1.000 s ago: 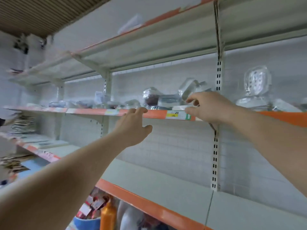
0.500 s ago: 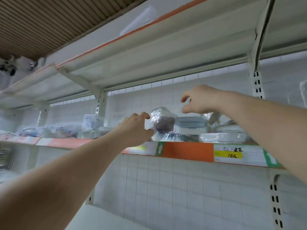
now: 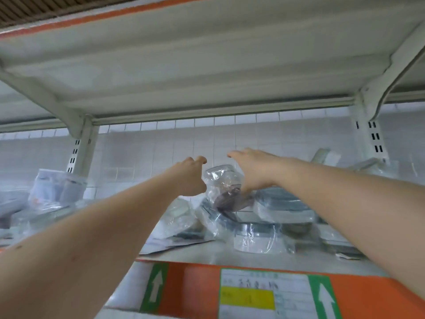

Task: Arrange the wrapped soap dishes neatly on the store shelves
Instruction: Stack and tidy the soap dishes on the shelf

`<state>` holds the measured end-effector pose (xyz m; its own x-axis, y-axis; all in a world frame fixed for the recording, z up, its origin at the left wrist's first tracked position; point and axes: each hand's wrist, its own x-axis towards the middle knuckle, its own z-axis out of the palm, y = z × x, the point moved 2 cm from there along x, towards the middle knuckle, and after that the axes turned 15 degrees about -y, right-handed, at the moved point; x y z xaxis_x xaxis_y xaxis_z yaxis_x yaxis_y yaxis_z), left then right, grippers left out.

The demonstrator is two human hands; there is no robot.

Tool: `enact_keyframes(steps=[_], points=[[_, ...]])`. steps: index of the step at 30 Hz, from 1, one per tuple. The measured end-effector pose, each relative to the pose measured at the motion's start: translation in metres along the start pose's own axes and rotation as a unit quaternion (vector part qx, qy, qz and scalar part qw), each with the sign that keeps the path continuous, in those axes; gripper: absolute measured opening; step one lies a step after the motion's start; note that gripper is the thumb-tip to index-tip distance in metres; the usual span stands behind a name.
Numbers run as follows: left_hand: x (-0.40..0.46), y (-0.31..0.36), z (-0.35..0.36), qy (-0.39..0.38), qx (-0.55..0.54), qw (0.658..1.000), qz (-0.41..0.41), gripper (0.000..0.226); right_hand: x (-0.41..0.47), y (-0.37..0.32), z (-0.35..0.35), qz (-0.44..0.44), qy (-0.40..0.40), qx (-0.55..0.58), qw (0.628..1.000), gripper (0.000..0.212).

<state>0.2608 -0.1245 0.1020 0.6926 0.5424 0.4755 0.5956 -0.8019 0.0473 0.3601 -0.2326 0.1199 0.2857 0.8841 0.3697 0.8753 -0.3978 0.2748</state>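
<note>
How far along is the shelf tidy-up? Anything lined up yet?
Nothing looks arranged yet: the wrapped soap dishes lie in a loose heap on the shelf. In hand: left hand and right hand reach either side of the upright wrapped dish; whether either grips it, I can't tell. Left: straightening the whole heap.

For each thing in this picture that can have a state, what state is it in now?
left hand: fingers curled, holding nothing, beside the upright dish
right hand: fingers straight, reaching over the upright dish
upright wrapped soap dish: standing tilted on the pile, wrapped
wrapped soap dishes: lying in a loose heap on the shelf
</note>
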Motion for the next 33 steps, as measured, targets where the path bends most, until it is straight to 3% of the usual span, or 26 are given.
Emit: enact_keyframes(steps=[4, 9, 13, 16, 19, 24, 29, 33], points=[[0.029, 0.003, 0.007, -0.024, 0.021, 0.997, 0.072, 0.081, 0.029, -0.005, 0.029, 0.009, -0.026, 0.057, 0.998, 0.109], [0.047, 0.006, 0.018, -0.05, 0.086, 0.99, 0.101, 0.091, 0.032, -0.003, 0.043, 0.01, 0.05, 0.021, 0.998, 0.093], [0.049, -0.007, 0.023, -0.027, 0.095, 0.992, 0.081, 0.102, 0.025, 0.001, 0.044, 0.011, 0.055, -0.04, 0.998, 0.079], [0.044, -0.01, 0.024, -0.004, 0.107, 0.991, 0.087, 0.094, 0.015, -0.002, 0.038, 0.002, 0.065, -0.079, 0.995, 0.062], [0.035, -0.005, 0.025, 0.007, 0.116, 0.987, 0.106, 0.082, 0.004, -0.006, 0.035, -0.019, 0.059, -0.084, 0.995, 0.06], [0.011, -0.004, 0.022, 0.032, 0.085, 0.987, 0.134, 0.063, -0.016, -0.009, 0.029, -0.061, 0.052, -0.048, 0.996, 0.056], [-0.026, -0.006, 0.015, 0.11, -0.049, 0.969, 0.215, 0.076, -0.05, -0.011, 0.021, -0.067, 0.152, -0.021, 0.986, 0.056], [-0.05, -0.007, 0.006, 0.162, -0.045, 0.958, 0.234, 0.085, -0.08, -0.022, 0.012, -0.082, 0.172, -0.002, 0.982, 0.06]])
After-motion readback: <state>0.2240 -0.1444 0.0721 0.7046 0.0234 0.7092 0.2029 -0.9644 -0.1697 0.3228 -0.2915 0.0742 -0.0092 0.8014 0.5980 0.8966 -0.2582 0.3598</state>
